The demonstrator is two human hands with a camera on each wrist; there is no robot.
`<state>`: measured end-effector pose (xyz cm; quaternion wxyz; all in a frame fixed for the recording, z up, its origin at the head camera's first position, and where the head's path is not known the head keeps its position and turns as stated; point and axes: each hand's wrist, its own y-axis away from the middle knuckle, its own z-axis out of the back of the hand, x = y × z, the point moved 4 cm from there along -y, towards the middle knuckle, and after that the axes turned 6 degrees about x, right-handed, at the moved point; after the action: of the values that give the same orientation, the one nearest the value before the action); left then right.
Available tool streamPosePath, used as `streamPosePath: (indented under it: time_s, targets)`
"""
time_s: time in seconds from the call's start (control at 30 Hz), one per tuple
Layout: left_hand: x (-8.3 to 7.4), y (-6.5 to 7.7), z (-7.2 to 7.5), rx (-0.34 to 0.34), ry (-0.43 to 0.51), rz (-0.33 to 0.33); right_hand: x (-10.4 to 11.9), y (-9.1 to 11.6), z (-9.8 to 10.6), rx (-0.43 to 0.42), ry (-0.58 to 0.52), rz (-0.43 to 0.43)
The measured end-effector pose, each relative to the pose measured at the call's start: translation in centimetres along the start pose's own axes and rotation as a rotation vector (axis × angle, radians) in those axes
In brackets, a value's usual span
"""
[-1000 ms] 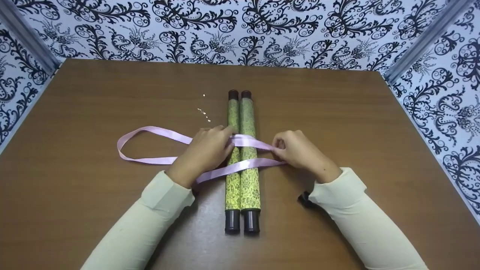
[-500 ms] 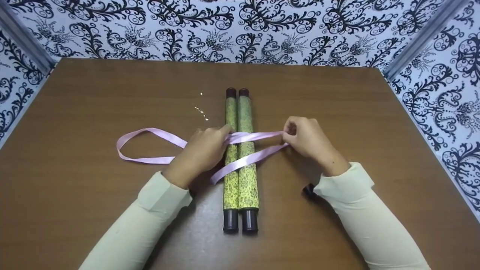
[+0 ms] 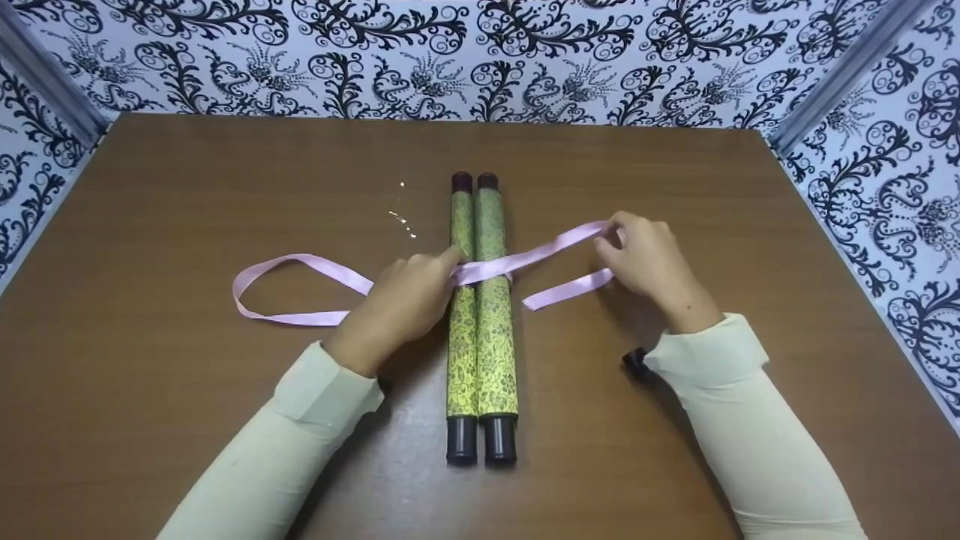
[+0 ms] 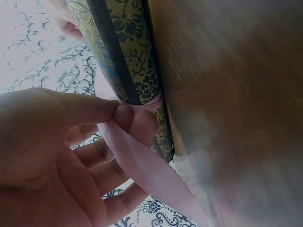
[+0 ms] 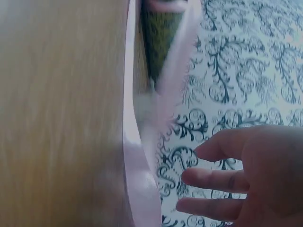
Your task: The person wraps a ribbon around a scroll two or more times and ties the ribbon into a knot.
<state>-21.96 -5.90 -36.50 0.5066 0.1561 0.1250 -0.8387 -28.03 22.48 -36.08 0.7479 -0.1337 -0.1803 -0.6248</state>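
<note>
Two rolled scrolls [image 3: 498, 345] in yellow-green patterned brocade, with dark rod ends, lie side by side on the table. A pink satin ribbon [image 3: 495, 268] passes over their middle. My left hand [image 3: 401, 304] is at the left scroll; in the left wrist view, thumb and fingertips pinch the ribbon [image 4: 142, 156] close against the brocade. Out to the right, my right hand [image 3: 645, 255] holds the ribbon between thumb and finger in the head view, drawn up at a slant, its loose tail [image 3: 566, 291] below. The right wrist view shows fingers [image 5: 208, 179] spread beside the partly blurred ribbon [image 5: 135, 142].
A ribbon loop [image 3: 259, 292] lies on the brown table [image 3: 187, 420] left of the left hand. Small white specks [image 3: 403, 219] show beyond the scrolls. Patterned white-and-black panels [image 3: 420, 67] stand around the back and sides. A small black object [image 3: 636, 364] is at the right cuff.
My right hand has moved right and away from me, drawing the ribbon with it. The ribbon's tail has slid off across the scrolls to their right side. My left hand stays at the scrolls.
</note>
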Motion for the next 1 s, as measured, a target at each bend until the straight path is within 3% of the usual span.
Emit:
streamPosePath:
  time_s: [0.1, 0.17, 0.37, 0.47, 0.6, 0.8, 1.0]
  targets:
    - [0.0, 0.0, 0.1, -0.008, 0.002, -0.012, -0.2, 0.1, 0.5, 0.006, -0.009, -0.037]
    - [-0.1, 0.0, 0.1, -0.012, 0.003, -0.016, 0.5, 0.3, 0.5, 0.008, -0.004, -0.015]
    - [-0.3, 0.0, 0.2, -0.023, 0.000, -0.023, 4.7, 1.5, -0.8, -0.004, 0.016, 0.217]
    - [-0.5, -0.1, 0.1, -0.023, -0.005, -0.031, 6.4, 2.2, -1.2, -0.015, -0.006, 0.282]
    - [-0.5, -0.3, -0.2, 0.005, 0.022, -0.029, 7.6, 2.4, -1.8, 0.005, -0.046, 0.292]
    - [-0.4, -0.1, -0.4, 0.006, 0.055, -0.001, 8.8, 0.9, -4.2, 0.128, -0.054, 0.279]
    - [-0.5, 0.0, -0.1, -0.029, 0.071, -0.057, 8.5, -0.1, -5.1, 0.146, -0.043, 0.293]
